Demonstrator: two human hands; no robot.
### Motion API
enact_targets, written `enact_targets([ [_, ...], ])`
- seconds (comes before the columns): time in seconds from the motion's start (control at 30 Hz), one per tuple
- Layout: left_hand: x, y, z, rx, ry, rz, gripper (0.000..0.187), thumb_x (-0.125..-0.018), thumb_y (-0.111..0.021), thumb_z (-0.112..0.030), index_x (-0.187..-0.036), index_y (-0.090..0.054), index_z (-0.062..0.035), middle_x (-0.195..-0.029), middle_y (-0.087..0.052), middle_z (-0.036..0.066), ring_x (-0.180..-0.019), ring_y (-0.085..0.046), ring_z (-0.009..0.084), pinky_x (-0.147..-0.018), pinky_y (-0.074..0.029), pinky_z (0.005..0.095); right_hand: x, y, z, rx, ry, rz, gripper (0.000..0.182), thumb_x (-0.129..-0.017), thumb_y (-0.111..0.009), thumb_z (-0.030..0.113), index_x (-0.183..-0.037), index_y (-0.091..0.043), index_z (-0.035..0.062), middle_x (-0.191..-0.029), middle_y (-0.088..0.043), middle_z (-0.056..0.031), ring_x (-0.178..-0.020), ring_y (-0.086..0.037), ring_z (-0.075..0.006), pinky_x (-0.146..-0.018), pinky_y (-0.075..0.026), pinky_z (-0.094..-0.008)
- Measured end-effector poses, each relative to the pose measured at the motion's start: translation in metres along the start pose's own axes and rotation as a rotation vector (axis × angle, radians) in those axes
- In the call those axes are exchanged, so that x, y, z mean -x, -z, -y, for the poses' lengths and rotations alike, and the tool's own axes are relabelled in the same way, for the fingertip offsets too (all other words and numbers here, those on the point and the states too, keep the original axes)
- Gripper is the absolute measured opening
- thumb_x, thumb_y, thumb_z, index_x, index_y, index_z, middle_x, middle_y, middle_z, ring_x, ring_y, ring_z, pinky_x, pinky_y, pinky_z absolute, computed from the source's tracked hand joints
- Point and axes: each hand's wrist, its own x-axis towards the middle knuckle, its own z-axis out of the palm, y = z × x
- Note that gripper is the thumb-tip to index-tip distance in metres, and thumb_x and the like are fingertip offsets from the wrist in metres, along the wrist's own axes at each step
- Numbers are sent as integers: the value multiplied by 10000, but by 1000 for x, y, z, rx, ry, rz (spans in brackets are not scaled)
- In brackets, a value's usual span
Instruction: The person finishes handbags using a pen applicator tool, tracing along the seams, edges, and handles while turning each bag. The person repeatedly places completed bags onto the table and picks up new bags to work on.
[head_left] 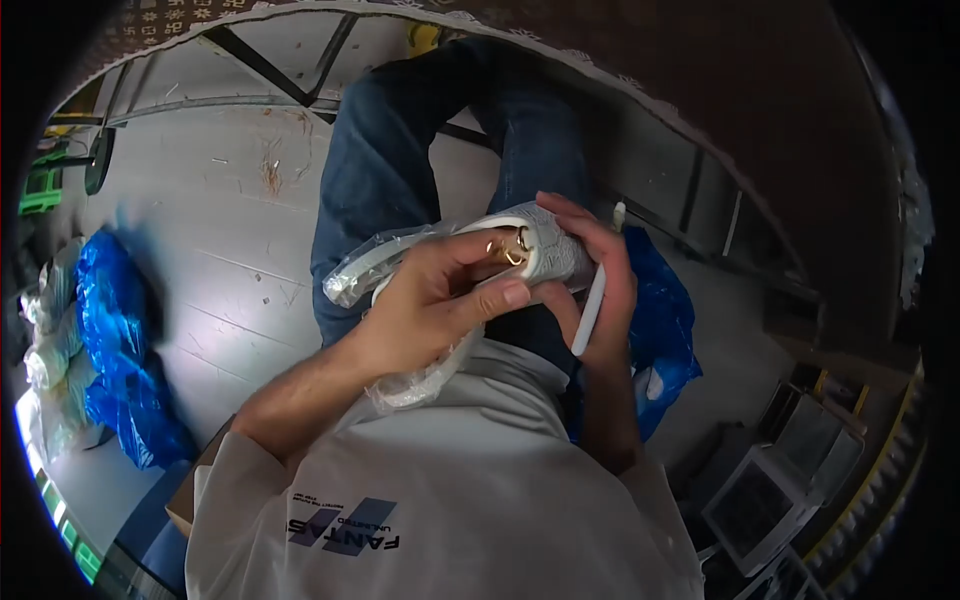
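Over my lap, both hands hold a small white handbag (562, 255) with a textured surface. My right hand (612, 262) is wrapped round its far side, fingers bent over the top. A white strip, perhaps part of the strap (591, 310), stands out beside that palm. My left hand (440, 290) is closed at the bag's near end, its thumb along the lower edge. By its fingertips are gold metal fittings (516, 250), and what the fingers pinch there is partly hidden. Clear plastic film (365, 268) covers white strap lengths hanging to the left and below the left wrist.
A patterned cloth (690, 70) hangs from the table edge ahead. Blue plastic bags lie on the floor at left (118, 340) and right (660, 320). A grey box-like device (755, 505) stands at lower right. Scraps (272, 170) lie on the floor.
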Motion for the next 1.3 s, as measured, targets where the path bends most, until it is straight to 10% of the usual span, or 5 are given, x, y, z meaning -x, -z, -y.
enact_targets([
  [0.1,12,3,-3,-308,-218,-106,319,-921,-733,-85,-1196,-627,37,-1076,-661,66,-1005,-607,100,-906,-490,254,7,-7,3,38,51,10,599,-771,-836,136,-1270,-537,-6,-1328,-609,-211,-1269,-571,-359,-1069,-458,-458],
  [0.37,19,7,-19,-129,99,-83,284,-914,-755,-153,-1113,-663,27,-999,-669,54,-948,-614,91,-832,-505,254,13,-19,25,354,190,3,651,-720,-875,166,-1262,-548,15,-1329,-617,-206,-1257,-567,-374,-1060,-428,-484],
  [0.57,30,4,-8,-439,-174,12,324,-938,-726,-205,-1115,-643,54,-1006,-668,64,-927,-598,83,-813,-502,260,16,-13,43,480,308,-18,708,-630,-910,141,-1242,-567,44,-1326,-629,-183,-1257,-566,-376,-1020,-438,-474],
  [0.73,30,5,1,-1,-127,-165,360,-958,-687,-223,-1179,-591,45,-927,-621,17,-865,-541,70,-781,-463,241,25,-19,37,455,213,23,610,-693,-879,109,-1212,-567,32,-1296,-638,-205,-1258,-568,-388,-1040,-467,-484],
  [1.3,31,30,10,-224,21,-124,286,-997,-622,-288,-972,-609,-4,-798,-520,-47,-711,-392,30,-625,-317,202,19,-1,37,289,-59,156,643,-716,-887,214,-1263,-603,31,-1196,-695,-110,-1142,-625,-233,-938,-509,-356],
])
